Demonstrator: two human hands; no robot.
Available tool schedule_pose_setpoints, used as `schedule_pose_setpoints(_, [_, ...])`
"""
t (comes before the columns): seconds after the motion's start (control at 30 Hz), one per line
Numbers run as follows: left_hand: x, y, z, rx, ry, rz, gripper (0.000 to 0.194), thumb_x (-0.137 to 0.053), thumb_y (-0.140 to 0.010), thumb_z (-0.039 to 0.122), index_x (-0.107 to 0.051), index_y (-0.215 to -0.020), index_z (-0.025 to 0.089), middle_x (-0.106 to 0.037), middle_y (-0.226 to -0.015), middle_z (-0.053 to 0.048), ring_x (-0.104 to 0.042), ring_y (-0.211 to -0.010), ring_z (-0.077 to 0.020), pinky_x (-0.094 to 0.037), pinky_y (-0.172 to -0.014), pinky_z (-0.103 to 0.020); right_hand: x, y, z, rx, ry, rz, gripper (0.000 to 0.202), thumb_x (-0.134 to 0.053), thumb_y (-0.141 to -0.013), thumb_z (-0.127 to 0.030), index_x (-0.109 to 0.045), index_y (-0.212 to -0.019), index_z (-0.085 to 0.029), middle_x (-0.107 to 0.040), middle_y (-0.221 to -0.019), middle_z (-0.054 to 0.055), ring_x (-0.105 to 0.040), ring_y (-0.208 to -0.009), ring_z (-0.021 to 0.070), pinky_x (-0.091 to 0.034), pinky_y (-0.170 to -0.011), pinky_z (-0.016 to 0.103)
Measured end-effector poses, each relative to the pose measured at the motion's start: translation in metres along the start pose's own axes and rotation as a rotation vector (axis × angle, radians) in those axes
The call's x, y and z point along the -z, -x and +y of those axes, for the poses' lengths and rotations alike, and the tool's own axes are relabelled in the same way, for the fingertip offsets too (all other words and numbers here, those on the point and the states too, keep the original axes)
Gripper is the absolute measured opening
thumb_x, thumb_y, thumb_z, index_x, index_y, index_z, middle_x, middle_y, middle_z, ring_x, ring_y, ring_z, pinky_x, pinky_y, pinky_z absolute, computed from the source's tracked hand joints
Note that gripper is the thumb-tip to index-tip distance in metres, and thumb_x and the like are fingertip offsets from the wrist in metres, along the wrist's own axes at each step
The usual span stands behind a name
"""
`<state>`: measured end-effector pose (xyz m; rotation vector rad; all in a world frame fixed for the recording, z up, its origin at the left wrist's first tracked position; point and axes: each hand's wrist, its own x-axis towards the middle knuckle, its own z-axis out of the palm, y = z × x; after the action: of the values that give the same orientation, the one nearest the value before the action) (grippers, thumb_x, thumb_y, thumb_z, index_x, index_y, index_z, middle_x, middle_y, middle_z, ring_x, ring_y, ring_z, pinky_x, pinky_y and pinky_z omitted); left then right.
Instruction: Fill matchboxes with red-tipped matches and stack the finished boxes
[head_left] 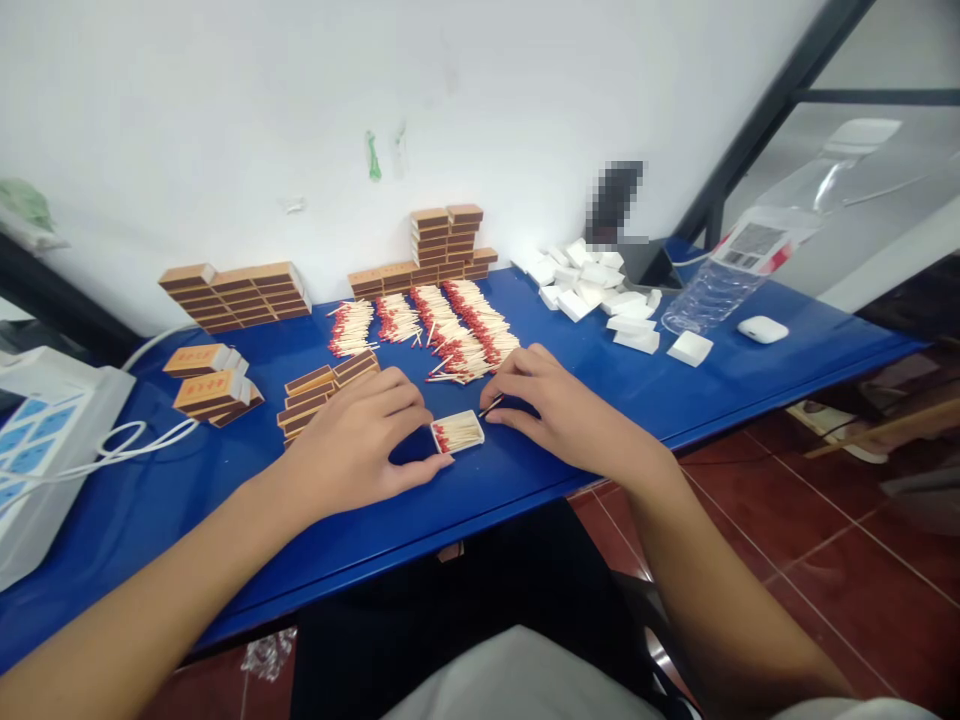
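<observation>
On the blue table sits a small white tray point(458, 448) holding red-tipped matches point(456, 433). At its left end is my left hand point(375, 430), thumb and fingers apart around the tray's corner with nothing gripped. My right hand point(544, 405), just right of the tray, pinches a thin dark-looking matchstick point(491, 406) between thumb and fingers. Behind the tray lie several rows of loose matches point(480, 320) with red heads. Brown matchboxes point(307, 400) are lined up beside my left hand, which partly hides them.
Matchbox stacks point(240, 295) stand along the wall, with another taller stack point(446, 240) in the middle. White empty trays point(589, 280) are heaped at the right, near a plastic bottle point(720, 285) and a white case point(763, 329). A power strip point(67, 450) with cables lies left.
</observation>
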<state>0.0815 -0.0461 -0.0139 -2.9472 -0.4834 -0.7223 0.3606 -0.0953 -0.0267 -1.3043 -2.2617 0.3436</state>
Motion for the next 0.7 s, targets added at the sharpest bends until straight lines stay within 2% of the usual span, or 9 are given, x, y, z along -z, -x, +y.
schedule_pose_setpoints(0.13, [0.0,-0.001,0.0,0.005,0.004,-0.001,0.028,-0.071,-0.102,0.042,-0.076,-0.097,0.015,-0.073,-0.094,-0.009,-0.064,-0.089,-0.0241,-0.056,-0.081,-0.041,0.0,0.001,-0.001,-0.019,-0.002,-0.008,0.016,-0.067,-0.106,-0.036,-0.077,-0.107,-0.024,-0.063,-0.11,0.01,-0.054,-0.118,0.0306,-0.048,-0.102,0.044])
schedule_pose_setpoints(0.3, [0.001,0.0,0.0,0.015,0.007,-0.015,0.028,-0.07,-0.102,0.042,-0.076,-0.098,0.015,-0.074,-0.095,-0.01,-0.064,-0.091,-0.0244,-0.056,-0.082,-0.041,0.007,0.005,0.001,-0.082,0.067,0.014,0.024,-0.069,-0.105,-0.041,-0.073,-0.091,-0.022,-0.066,-0.1,0.009,-0.059,-0.109,0.0286,-0.048,-0.094,0.041])
schedule_pose_setpoints(0.4, [0.001,0.0,0.0,0.009,0.006,-0.005,0.027,-0.071,-0.102,0.041,-0.076,-0.097,0.015,-0.074,-0.094,-0.01,-0.064,-0.09,-0.0246,-0.056,-0.081,-0.041,0.009,0.005,-0.003,-0.174,0.162,0.048,0.033,-0.073,-0.101,-0.046,-0.067,-0.079,-0.022,-0.067,-0.091,0.006,-0.063,-0.093,0.0251,-0.045,-0.079,0.037])
schedule_pose_setpoints(0.53, [0.001,-0.001,0.001,0.007,0.005,0.0,0.027,-0.071,-0.102,0.042,-0.076,-0.097,0.016,-0.074,-0.094,-0.009,-0.065,-0.09,-0.0246,-0.056,-0.08,-0.041,0.003,0.001,-0.016,-0.341,0.265,0.059,0.051,-0.072,-0.099,-0.055,-0.057,-0.063,-0.023,-0.068,-0.08,0.006,-0.06,-0.069,0.0207,-0.037,-0.064,0.036])
schedule_pose_setpoints(0.6, [0.002,-0.001,0.001,0.014,0.003,-0.003,0.028,-0.07,-0.102,0.043,-0.076,-0.097,0.016,-0.074,-0.094,-0.01,-0.065,-0.091,-0.0244,-0.057,-0.081,-0.041,-0.002,-0.001,-0.02,-0.362,0.287,0.056,0.051,-0.072,-0.098,-0.053,-0.055,-0.061,-0.023,-0.07,-0.081,0.007,-0.06,-0.067,0.0206,-0.036,-0.062,0.036])
schedule_pose_setpoints(0.7, [0.002,-0.001,0.001,0.021,-0.003,-0.007,0.028,-0.071,-0.102,0.043,-0.076,-0.097,0.016,-0.074,-0.094,-0.009,-0.065,-0.09,-0.0242,-0.057,-0.081,-0.04,-0.005,0.0,-0.02,-0.352,0.278,0.049,0.038,-0.071,-0.099,-0.043,-0.058,-0.068,-0.023,-0.073,-0.086,0.007,-0.064,-0.071,0.0226,-0.04,-0.064,0.037])
